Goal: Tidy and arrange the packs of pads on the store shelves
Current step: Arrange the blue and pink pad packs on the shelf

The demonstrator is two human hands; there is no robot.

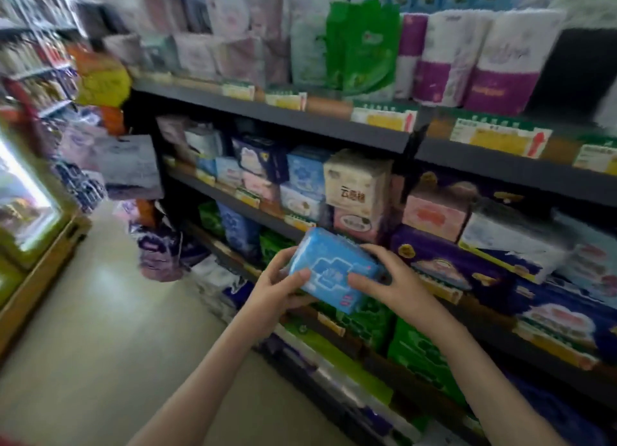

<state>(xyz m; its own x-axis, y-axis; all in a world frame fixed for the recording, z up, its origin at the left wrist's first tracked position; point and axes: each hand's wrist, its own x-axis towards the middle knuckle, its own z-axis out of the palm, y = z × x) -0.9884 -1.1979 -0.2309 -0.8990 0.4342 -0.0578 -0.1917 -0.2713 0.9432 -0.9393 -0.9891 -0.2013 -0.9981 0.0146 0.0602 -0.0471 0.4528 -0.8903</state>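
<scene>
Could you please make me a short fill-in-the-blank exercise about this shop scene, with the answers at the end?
1. The left hand and the right hand hold one pack of pads whose wrapper is ____.
2. The toilet paper rolls have white and ____ wrapping.
3. The tall bag left of those rolls is ____.
Missing words: blue; purple; green.

Curled left grip (276, 282); curled right grip (389, 278)
</scene>
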